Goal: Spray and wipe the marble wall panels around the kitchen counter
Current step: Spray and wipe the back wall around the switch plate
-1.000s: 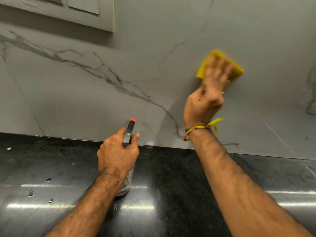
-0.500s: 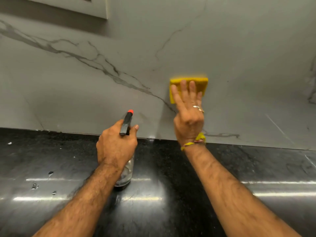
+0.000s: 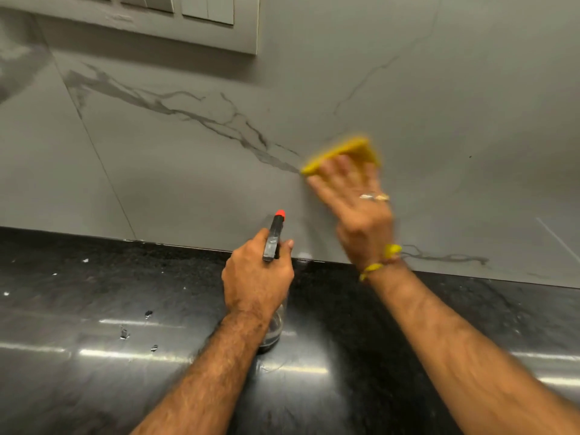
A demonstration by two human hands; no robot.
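Flat fingers (image 3: 329, 180) of right hand (image 3: 357, 202) spread the cloth (image 3: 348, 152) against the wall panel (image 3: 470, 120) for broad contact; left hand (image 3: 257, 277), fingers curled, steadies spray bottle (image 3: 274, 238) on counter (image 3: 94, 309).

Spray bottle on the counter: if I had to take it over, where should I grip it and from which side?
Grip the spray bottle round its neck under the black trigger head, coming from the counter's near side. It stands upright on the black counter with its red nozzle aimed at the marble wall, and the left hand holds it just so.
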